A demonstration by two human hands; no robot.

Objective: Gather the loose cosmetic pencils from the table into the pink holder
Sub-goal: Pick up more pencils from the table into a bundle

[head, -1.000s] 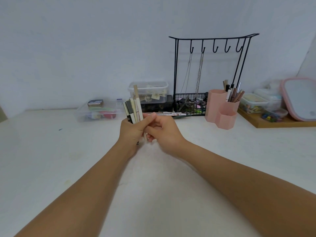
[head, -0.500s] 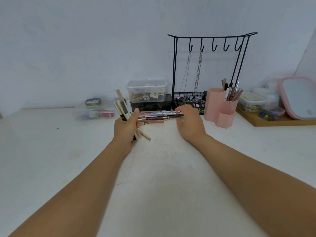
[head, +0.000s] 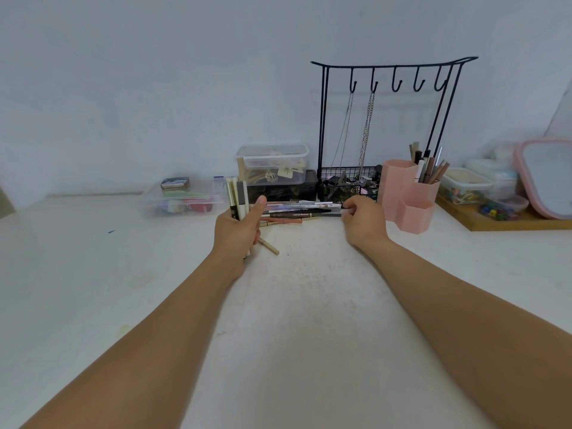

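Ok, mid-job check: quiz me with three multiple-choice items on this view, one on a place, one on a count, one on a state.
1. Where do the loose pencils lie on the table?
A. between the two hands, in front of the wire basket
B. inside the clear box at left
C. on the wooden tray

2. How many hooks does the black stand carry?
A. three
B. five
C. eight

3. What is the left hand doing?
A. lying flat on the table
B. gripping an upright bundle of pencils
C. resting on the pink holder

Key: 1 A, the row runs from the left hand to the right hand, whose fingers meet its right end. 2 B, five hooks hang from the top bar. 3 B, its fingers wrap the bundle, far from the pink holder.
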